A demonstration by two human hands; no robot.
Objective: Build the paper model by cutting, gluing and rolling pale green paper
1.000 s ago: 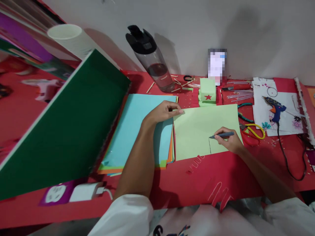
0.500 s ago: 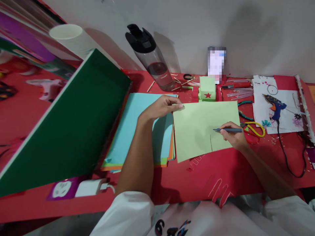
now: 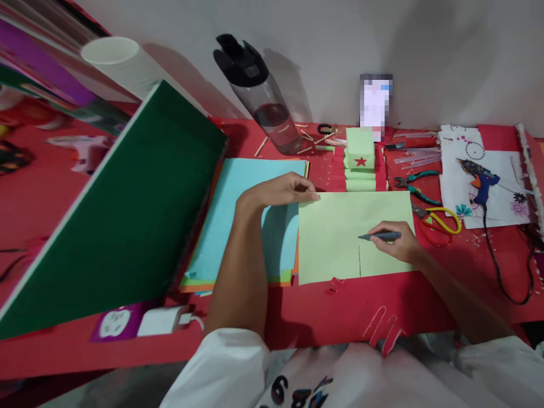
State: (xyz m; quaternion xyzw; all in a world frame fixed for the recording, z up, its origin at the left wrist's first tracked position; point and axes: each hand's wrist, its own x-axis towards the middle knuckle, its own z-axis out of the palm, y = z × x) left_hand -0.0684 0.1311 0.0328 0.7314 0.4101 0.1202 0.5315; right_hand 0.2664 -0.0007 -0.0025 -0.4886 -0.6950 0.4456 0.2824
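Note:
A sheet of light green paper lies on the red tabletop in front of me, with a dark line drawn up from its lower edge. My left hand pinches the sheet's upper left corner between thumb and fingers. In my right hand is a dark grey pen, its tip just above the top of that line; I cannot tell if it touches. Behind the sheet stands a small green paper box with a red star. Under my left forearm rests a stack of coloured paper, light blue on top.
A green board leans at the left. Behind are a water bottle, a white cup and a phone. To the right lie yellow-and-red scissors, teal-handled pliers and a blue glue gun with its cord.
The green sheet has slid toward me and turned straighter. My left hand moved with its corner. The pen and right hand shifted left and slightly down; the drawn line looks longer.

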